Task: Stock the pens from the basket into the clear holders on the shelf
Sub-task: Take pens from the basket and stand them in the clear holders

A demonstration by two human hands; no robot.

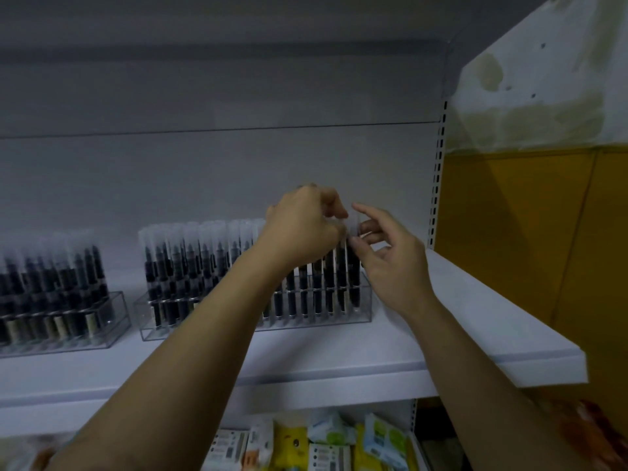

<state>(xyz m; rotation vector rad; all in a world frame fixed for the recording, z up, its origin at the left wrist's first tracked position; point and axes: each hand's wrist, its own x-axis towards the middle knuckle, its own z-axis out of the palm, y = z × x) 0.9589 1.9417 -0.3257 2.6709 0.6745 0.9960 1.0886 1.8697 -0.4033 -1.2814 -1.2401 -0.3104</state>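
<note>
Nearly full, the clear holder (pixel 365 311) takes a pen at its right end
On the shelf (pixel 475 317) it carries rows of upright pens (pixel 190 263); the left grip (pixel 302 226) is clenched round several caps, the right grip (pixel 390 263) pinches the end pen (pixel 355 280); steadying the neighbours and lowering it straight should seat it

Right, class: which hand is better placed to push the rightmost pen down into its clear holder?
Right. The right hand seems to pinch the rightmost pen by its cap, while the left hand curls over the neighbouring pens.
</note>
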